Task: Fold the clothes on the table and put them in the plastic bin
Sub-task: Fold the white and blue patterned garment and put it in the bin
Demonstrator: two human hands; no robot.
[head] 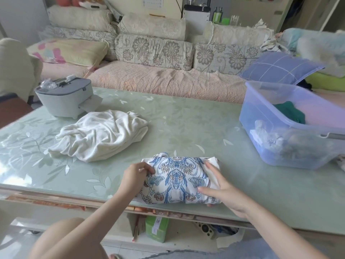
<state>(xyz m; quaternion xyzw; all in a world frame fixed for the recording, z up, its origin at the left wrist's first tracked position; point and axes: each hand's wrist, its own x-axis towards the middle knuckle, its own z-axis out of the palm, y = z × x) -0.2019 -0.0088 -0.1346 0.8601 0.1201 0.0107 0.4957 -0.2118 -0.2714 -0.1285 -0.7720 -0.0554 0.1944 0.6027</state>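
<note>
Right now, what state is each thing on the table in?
printed garment, folded into a bundle, held.
white garment, crumpled, not folded.
bin, open, clothes already inside.
left hand, fingers curled on the printed garment's left edge.
right hand, fingers straight, pressing its right end.

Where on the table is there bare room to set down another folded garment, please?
The widest bare patch of table lies between the crumpled white garment and the plastic bin, beyond the patterned garment. Near the grey appliance it is crowded.
</note>
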